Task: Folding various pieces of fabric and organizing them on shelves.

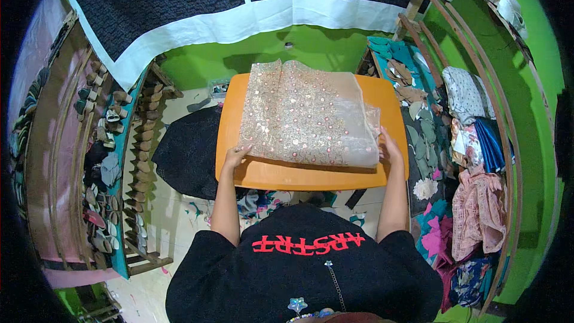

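A sheer peach fabric [305, 113], covered with gold and pink sequin embroidery, lies folded over an orange table [269, 179]. Its right part is plain and see-through, with a loose flap at the right edge. My left hand [239, 154] pinches the fabric's near left corner between thumb and fingers. At the near right edge, my right hand [388, 148] has its fingers against the cloth, the thumb and fingertips meeting the border there. The near edge of the fabric appears slightly raised above the tabletop, casting a shadow.
Shoe racks [140, 161] with several shoes stand at left. Shelves at right carry cloth scraps [421, 134] and folded garments [478, 203]. A black cloth-like item [186, 149] is beside the table, and fabric scraps [257, 203] litter the floor. A dark curtain [179, 6] hangs behind.
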A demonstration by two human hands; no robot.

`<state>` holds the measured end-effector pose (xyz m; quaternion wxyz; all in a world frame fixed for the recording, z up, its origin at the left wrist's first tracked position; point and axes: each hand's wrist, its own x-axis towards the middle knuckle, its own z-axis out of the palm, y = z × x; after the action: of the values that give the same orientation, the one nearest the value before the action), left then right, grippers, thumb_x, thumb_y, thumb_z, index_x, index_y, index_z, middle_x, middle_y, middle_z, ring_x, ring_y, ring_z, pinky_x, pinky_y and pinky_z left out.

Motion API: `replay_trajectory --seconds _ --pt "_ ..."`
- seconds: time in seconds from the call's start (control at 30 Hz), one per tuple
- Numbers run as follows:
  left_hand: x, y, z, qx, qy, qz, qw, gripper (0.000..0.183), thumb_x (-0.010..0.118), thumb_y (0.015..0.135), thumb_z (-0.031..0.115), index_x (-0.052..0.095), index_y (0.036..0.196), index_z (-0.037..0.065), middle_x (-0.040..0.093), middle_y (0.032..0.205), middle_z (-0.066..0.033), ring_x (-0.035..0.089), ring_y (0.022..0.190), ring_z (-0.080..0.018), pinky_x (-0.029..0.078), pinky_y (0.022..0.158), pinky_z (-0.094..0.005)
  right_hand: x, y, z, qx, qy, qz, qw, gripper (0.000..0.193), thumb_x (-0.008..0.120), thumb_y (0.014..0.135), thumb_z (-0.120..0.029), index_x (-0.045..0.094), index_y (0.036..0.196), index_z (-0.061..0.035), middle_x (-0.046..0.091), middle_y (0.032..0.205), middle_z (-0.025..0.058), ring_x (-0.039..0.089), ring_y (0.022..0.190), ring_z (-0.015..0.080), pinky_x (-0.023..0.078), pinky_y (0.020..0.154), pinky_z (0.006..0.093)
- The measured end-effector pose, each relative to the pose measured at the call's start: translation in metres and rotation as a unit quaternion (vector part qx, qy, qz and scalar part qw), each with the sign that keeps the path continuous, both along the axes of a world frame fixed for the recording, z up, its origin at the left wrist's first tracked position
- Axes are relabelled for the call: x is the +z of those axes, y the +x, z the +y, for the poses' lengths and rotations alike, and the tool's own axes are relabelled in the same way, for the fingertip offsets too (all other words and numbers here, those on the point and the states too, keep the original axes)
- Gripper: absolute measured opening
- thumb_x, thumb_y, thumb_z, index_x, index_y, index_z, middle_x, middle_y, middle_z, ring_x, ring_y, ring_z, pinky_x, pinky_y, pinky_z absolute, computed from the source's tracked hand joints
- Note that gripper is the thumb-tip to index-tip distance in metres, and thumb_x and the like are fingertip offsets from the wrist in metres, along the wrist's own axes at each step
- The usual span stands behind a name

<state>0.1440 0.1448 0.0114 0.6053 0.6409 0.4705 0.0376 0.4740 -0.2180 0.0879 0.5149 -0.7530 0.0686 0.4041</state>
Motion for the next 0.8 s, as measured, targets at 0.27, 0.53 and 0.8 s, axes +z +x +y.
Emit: replay_trajectory --seconds 0.27,0.53,0.8 --pt "0.003 0.006 -0.009 0.078 0.011 -0.039 0.996 0.055 0.068 0.065 0.004 0.039 0.112 0.006 0.054 0.095 -0.0071 0.055 0.078 -0.0167 0.047 0.059 -0.0289 -0.013 -0.011 0.054 0.031 0.054 -0.161 0.985 0.064 0.071 0.059 -0.006 0.042 0.115 0.003 0.054 0.099 0.0167 0.054 0.085 0.0238 0.045 0.073 0.0294" --pt "-0.025 -0.021 -0.025 0.055 0.031 -0.151 0.987 0.032 0.067 0.063 -0.004 0.042 0.079 0.007 0.051 0.072 -0.0028 0.052 0.063 -0.0123 0.051 0.053 -0.0278 0.005 -0.08 0.003 -0.037 0.122 -0.406 0.905 0.039 0.069 0.058 -0.002 0.054 0.094 0.0043 0.059 0.087 0.0107 0.056 0.079 0.0194 0.044 0.071 0.0303" --pt "0.032 -0.02 -0.043 -0.096 0.035 -0.127 0.987 0.045 0.07 0.066 0.021 0.043 0.098 0.003 0.053 0.087 -0.0075 0.052 0.08 -0.0158 0.042 0.07 -0.0271 -0.082 -0.171 -0.088 -0.119 -0.022 -0.34 0.933 0.041 0.07 0.059 -0.004 0.055 0.096 0.0044 0.059 0.088 0.011 0.056 0.08 0.0205 0.043 0.072 0.031"
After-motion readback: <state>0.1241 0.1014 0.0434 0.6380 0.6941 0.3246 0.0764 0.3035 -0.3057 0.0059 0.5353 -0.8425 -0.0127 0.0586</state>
